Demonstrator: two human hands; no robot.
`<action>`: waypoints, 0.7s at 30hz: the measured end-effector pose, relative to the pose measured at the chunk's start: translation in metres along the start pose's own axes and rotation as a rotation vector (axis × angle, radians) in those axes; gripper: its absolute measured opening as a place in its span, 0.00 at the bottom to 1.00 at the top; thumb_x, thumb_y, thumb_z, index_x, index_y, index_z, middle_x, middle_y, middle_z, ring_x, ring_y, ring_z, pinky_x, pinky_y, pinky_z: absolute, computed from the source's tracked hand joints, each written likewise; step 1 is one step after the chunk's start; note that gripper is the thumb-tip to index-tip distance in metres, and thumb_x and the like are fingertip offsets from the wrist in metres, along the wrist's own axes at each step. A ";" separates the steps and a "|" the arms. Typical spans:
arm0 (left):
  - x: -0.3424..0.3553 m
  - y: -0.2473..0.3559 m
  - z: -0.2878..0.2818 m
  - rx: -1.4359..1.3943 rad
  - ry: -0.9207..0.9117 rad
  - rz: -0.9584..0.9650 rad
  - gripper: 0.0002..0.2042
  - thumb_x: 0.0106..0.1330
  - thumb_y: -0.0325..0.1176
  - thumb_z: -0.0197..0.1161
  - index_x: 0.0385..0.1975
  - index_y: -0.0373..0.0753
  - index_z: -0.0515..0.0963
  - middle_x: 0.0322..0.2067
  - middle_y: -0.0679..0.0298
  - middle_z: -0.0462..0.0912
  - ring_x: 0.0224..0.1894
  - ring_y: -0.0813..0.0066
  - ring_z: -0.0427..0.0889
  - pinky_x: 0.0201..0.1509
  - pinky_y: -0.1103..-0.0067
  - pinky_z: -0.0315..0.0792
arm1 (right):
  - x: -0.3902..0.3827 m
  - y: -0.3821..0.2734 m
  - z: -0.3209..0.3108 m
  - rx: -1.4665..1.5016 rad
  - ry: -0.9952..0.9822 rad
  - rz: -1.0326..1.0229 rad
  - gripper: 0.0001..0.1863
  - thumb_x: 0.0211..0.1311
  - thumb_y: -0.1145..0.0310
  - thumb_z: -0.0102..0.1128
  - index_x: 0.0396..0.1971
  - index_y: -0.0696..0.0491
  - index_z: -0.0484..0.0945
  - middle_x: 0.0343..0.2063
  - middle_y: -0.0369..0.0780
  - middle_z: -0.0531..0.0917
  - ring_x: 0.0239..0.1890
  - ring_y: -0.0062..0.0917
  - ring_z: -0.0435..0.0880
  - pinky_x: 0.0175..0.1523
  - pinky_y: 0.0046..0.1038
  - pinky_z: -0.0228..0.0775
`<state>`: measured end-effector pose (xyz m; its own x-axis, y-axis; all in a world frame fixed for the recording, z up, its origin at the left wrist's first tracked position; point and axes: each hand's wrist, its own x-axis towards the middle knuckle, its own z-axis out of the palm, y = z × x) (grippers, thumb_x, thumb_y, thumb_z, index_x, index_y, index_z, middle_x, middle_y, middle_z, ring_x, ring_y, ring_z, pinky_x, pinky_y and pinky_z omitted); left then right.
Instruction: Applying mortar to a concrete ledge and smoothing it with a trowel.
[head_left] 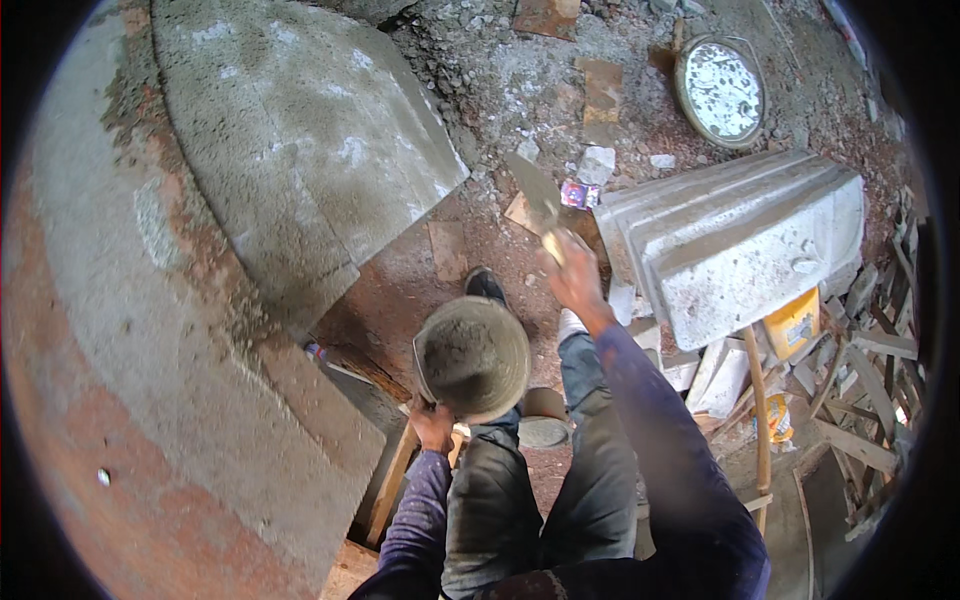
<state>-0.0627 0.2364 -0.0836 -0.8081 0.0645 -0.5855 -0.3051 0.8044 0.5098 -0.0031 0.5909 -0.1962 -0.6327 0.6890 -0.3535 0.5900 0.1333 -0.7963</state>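
Note:
My left hand is closed on the near rim of a grey bucket, which hangs or rests in front of my left leg; which of the two I cannot tell. Wet-looking grey mortar lies inside it. In my right hand is a trowel, gripped by its light handle, with the pointed metal blade reaching forward and left. The blade is held apart from the bucket, above the rubble-strewn ground. My right forearm stretches out past my right knee.
Left of me spreads a mortar-covered surface with a rough reddish edge. An upturned whitish tub is at right, near a yellow container, a wooden pole and scrap wood. Farther off stands a round bucket with pale, speckled contents.

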 end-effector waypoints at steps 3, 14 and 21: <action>-0.012 0.077 0.044 0.213 -0.067 -0.105 0.16 0.51 0.26 0.57 0.41 0.30 0.77 0.35 0.56 0.83 0.36 0.69 0.81 0.41 0.74 0.73 | -0.068 -0.022 -0.104 -0.061 -0.206 0.044 0.19 0.60 0.61 0.55 0.46 0.58 0.73 0.37 0.54 0.79 0.41 0.49 0.79 0.47 0.42 0.71; -0.055 0.207 0.122 0.148 -0.200 0.605 0.27 0.48 0.21 0.56 0.54 0.32 0.71 0.52 0.44 0.75 0.54 0.48 0.76 0.56 0.72 0.69 | -0.084 -0.024 -0.121 -0.803 -0.673 -0.190 0.09 0.54 0.67 0.52 0.25 0.53 0.81 0.24 0.44 0.83 0.28 0.33 0.84 0.35 0.33 0.77; -0.031 0.198 0.114 0.075 -0.332 0.620 0.24 0.53 0.20 0.55 0.54 0.31 0.71 0.53 0.49 0.76 0.51 0.68 0.78 0.53 0.76 0.70 | -0.129 0.014 -0.094 -0.366 -0.476 -0.166 0.20 0.60 0.56 0.54 0.44 0.57 0.77 0.29 0.51 0.82 0.31 0.46 0.82 0.39 0.41 0.75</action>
<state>-0.0402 0.4610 -0.0361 -0.6218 0.6910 -0.3685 0.2067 0.5987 0.7738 0.1344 0.5708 -0.1155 -0.8353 0.2562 -0.4865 0.5448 0.5052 -0.6693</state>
